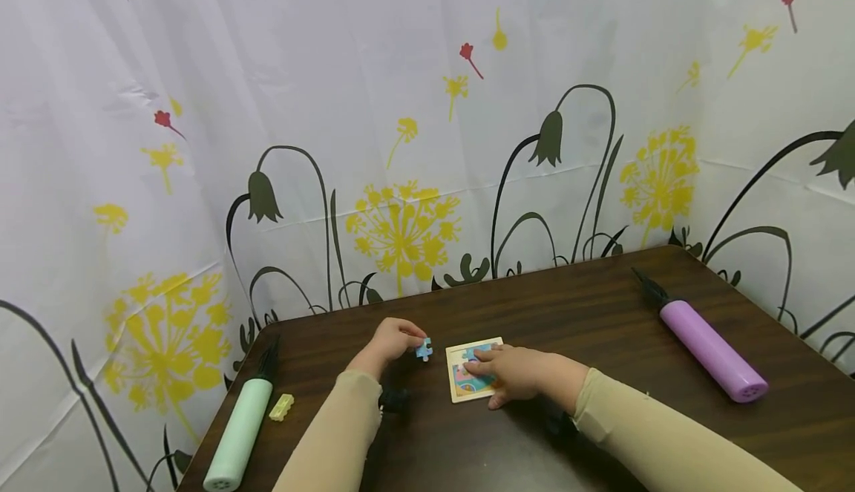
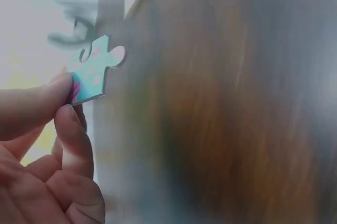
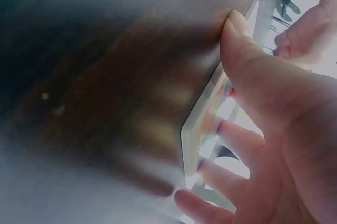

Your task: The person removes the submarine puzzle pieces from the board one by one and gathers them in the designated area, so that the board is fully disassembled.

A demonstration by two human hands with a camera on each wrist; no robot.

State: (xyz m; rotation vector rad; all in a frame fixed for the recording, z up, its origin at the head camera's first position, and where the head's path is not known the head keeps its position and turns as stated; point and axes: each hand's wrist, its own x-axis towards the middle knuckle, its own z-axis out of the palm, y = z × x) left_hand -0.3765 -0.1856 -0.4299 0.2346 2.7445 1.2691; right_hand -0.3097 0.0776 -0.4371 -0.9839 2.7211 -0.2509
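My left hand pinches a light-blue jigsaw piece between thumb and fingertips, up off the table and left of a small puzzle board. The piece has pinkish spots and a rounded knob. This puzzle board has a pale frame and lies on the table, colourful pieces inside it. Over its right part rests my right hand, hiding some of the picture. In the right wrist view the thumb lies at the board's edge, while the other fingers reach across and touch the board.
A mint-green hand pump with a black nozzle lies at the table's left. Beside it is a small yellow piece. A purple pump lies on the right. A flower-printed curtain hangs behind the dark wooden table.
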